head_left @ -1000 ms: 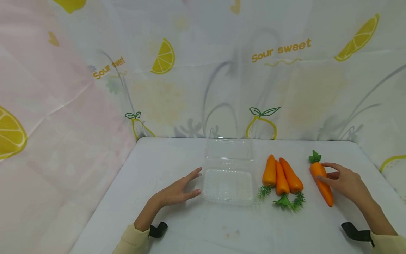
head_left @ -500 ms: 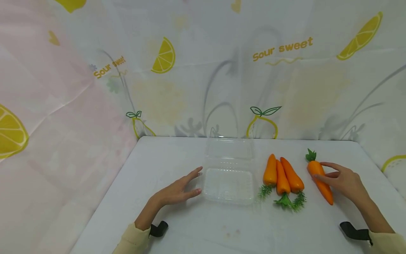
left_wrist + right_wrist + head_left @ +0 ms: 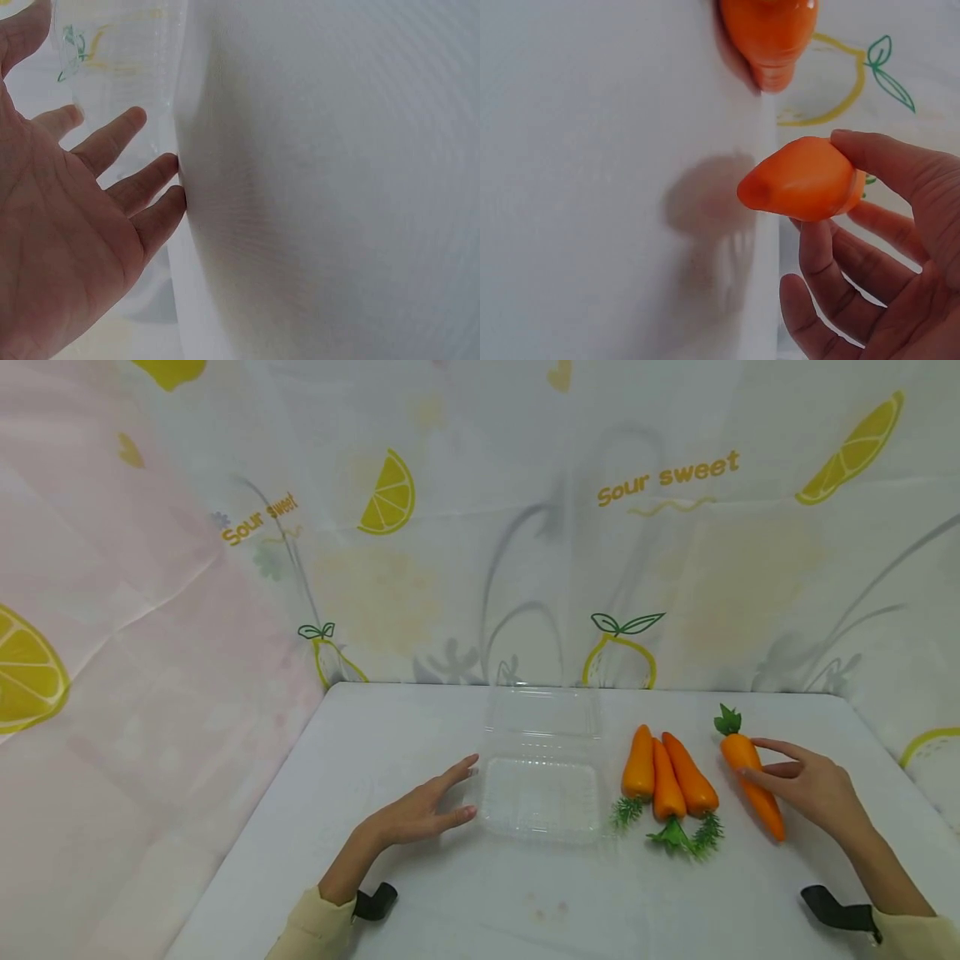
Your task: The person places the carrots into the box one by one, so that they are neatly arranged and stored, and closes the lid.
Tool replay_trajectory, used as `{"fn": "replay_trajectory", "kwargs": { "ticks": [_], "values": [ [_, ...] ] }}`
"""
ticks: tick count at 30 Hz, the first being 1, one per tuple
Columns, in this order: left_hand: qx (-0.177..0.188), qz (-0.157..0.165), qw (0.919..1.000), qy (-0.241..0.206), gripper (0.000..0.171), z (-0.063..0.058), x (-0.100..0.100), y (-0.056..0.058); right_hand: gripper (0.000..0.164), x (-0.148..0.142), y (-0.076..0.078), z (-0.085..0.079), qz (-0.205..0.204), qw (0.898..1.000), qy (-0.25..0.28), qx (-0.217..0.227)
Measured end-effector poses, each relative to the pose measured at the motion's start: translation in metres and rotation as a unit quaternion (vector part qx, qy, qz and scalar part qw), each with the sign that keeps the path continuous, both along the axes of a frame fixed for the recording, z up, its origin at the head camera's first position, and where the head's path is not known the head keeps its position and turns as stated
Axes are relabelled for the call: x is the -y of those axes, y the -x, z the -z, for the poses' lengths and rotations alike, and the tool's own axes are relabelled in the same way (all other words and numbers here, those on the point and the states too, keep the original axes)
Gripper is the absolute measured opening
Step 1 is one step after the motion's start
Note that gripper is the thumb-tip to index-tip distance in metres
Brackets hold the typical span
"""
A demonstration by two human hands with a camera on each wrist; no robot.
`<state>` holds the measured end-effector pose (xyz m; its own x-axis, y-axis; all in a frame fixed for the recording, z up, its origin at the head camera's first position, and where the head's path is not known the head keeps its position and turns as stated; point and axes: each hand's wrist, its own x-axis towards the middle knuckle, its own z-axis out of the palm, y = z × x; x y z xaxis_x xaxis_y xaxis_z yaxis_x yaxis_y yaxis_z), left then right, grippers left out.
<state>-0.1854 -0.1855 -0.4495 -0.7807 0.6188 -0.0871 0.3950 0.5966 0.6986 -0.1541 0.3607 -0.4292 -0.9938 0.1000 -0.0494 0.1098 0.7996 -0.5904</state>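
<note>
My right hand (image 3: 813, 789) pinches an orange toy carrot (image 3: 768, 814) between thumb and fingers, at the right of the table. The carrot's leafy green top points away and its tip towards me. In the right wrist view a shadow falls apart from the held carrot (image 3: 795, 180), which is off the tabletop. Fingers spread, my left hand (image 3: 408, 817) rests by the left side of a clear plastic container (image 3: 540, 837). Its fingertips are right at the container's edge. The container's hinged lid (image 3: 543, 717) is folded back, away from me.
Three more toy carrots (image 3: 667, 785) lie side by side between the container and my right hand, green tops towards me. A white cloth covers the table (image 3: 465, 902). Behind it hangs a lemon-print curtain (image 3: 480, 568).
My right hand has shifted the carrot slightly left and away from me, and the carrot has tilted a little. The left hand, the container and the three other carrots stay put.
</note>
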Motion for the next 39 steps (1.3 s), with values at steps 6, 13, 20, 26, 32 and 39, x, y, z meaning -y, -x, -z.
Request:
{"fn": "replay_trajectory", "kwargs": {
  "ticks": [6, 13, 20, 26, 32, 39],
  "values": [
    [-0.001, 0.001, 1.0000, -0.003, 0.079, 0.002, 0.000, 0.000, 0.077, 0.012, -0.001, -0.007, 0.000, 1.000, 0.017, -0.012],
    [0.000, 0.001, 1.0000, -0.009, 0.079, -0.001, 0.000, -0.001, 0.072, 0.029, -0.005, -0.012, -0.022, 0.998, 0.036, -0.051],
    [-0.003, 0.001, 0.9999, -0.014, 0.079, -0.002, 0.000, -0.002, 0.066, 0.048, -0.004, -0.016, -0.046, 0.995, 0.040, -0.080],
    [-0.002, 0.001, 0.9999, -0.015, 0.079, -0.002, -0.002, -0.002, 0.062, 0.057, -0.001, -0.015, -0.067, 0.992, 0.052, -0.098],
    [-0.002, -0.003, 0.9999, -0.012, 0.080, -0.002, -0.003, -0.002, 0.061, 0.069, 0.001, -0.017, -0.082, 0.990, 0.061, -0.096],
    [-0.002, -0.006, 0.9999, -0.013, 0.079, -0.001, -0.004, -0.001, 0.060, 0.085, 0.005, -0.019, -0.102, 0.988, 0.072, -0.092]
  ]
}}
